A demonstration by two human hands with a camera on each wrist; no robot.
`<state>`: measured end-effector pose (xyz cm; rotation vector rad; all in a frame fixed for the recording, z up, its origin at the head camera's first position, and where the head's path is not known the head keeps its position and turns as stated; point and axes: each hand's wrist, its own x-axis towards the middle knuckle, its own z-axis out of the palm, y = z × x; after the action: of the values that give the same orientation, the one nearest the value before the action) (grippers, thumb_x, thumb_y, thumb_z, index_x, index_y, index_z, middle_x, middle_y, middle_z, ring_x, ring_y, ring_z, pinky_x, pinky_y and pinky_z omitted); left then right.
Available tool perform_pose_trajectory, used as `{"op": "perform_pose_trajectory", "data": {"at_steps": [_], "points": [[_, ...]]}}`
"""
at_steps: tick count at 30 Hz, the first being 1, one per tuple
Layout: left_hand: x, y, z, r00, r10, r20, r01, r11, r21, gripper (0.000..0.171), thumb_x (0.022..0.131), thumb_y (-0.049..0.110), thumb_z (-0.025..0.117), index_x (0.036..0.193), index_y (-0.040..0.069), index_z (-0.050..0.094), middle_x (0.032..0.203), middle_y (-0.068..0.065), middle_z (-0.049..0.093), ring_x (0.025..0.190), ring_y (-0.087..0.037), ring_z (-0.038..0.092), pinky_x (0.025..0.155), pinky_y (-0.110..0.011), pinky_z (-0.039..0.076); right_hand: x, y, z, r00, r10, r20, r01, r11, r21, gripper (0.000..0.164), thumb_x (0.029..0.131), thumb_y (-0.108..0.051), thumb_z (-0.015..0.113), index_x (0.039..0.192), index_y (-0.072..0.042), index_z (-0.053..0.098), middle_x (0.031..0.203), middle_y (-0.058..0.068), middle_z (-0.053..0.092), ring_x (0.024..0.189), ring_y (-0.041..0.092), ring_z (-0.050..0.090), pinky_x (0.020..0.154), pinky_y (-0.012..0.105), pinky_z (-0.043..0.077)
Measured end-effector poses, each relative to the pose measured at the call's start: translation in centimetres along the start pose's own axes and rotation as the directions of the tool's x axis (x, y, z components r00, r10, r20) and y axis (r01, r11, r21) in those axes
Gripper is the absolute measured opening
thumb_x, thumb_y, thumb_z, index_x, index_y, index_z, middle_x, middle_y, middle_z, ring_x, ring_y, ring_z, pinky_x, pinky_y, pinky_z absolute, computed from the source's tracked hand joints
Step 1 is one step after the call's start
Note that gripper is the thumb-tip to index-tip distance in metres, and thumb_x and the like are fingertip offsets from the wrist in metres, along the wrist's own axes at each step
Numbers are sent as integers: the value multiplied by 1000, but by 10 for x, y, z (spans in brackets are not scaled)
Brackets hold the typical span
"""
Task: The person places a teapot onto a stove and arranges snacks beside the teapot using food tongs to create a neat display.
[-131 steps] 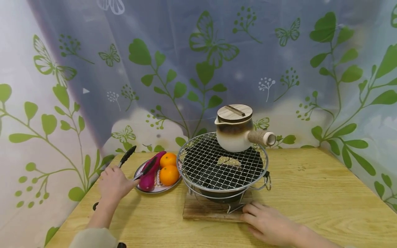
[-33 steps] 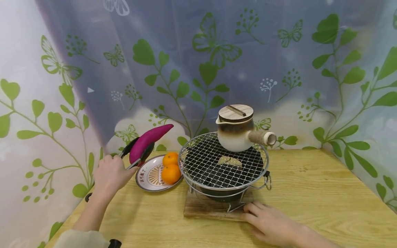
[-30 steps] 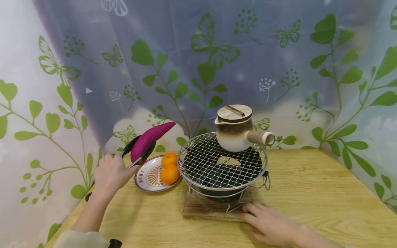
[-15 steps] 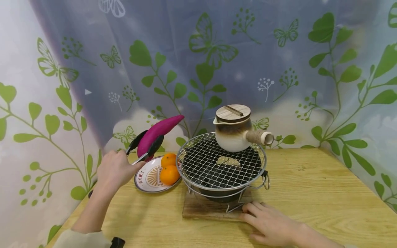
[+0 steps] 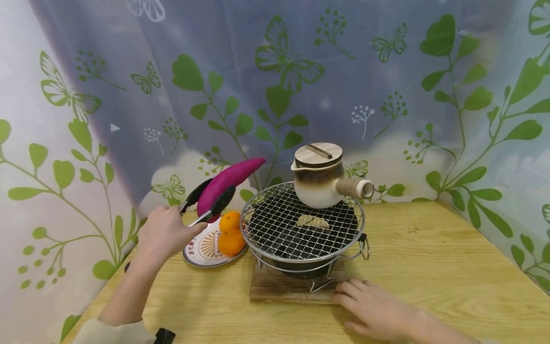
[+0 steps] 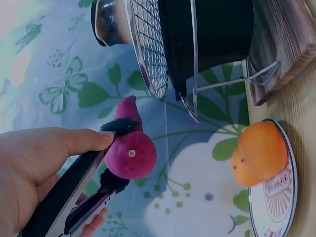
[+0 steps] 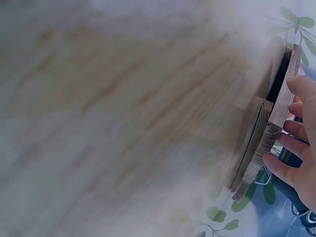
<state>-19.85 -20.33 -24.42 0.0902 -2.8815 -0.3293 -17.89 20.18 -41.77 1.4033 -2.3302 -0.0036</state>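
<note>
My left hand [image 5: 165, 234] grips a pair of tongs [image 5: 221, 200] with black tips. Between those tips a purple sweet potato [image 5: 227, 184] is clamped, raised above the plate and slanting up toward the grill. The left wrist view shows its rounded end [image 6: 132, 155], with the thumb along one tong arm. Below lies a white patterned plate [image 5: 208, 246] with two oranges [image 5: 231, 242] on its right side. My right hand [image 5: 369, 303] rests its fingertips at the front right corner of a wooden board [image 5: 292, 292], under the round grill.
The grill's wire mesh [image 5: 275, 234] carries a lidded clay pot [image 5: 318, 188] at the back, its wrapped handle pointing right. A pale half-round piece [image 5: 312, 221] shows at the mesh's middle. A ring handle [image 5: 365, 248] hangs at right. A printed curtain [image 5: 240, 71] stands behind the table.
The sweet potato has left the plate in the tongs, and over the last second it has moved up and right toward the grill. My right hand has stayed at the board.
</note>
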Motion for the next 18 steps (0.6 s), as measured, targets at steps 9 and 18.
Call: {"op": "perform_pose_trajectory", "data": {"at_steps": [9,18], "points": [[7,14,-6,999,39,28,-39,999,-13,53,77,54,65,77,2,53,77,-13,52,64,-25,48,44,-31,37,-1,3,0,1000,0,-2,0,1000,20,46,78,-35,68,119,-17,55,115,-1,51,101,15,48,77,34,49],[15,29,-12,992,103,80,-103,995,3,53,78,53,64,82,1,56,83,-13,57,72,-27,52,49,-32,40,-1,3,0,1000,-8,-15,9,999,38,48,76,-31,70,119,-18,56,115,-1,51,101,14,48,78,35,49]]}}
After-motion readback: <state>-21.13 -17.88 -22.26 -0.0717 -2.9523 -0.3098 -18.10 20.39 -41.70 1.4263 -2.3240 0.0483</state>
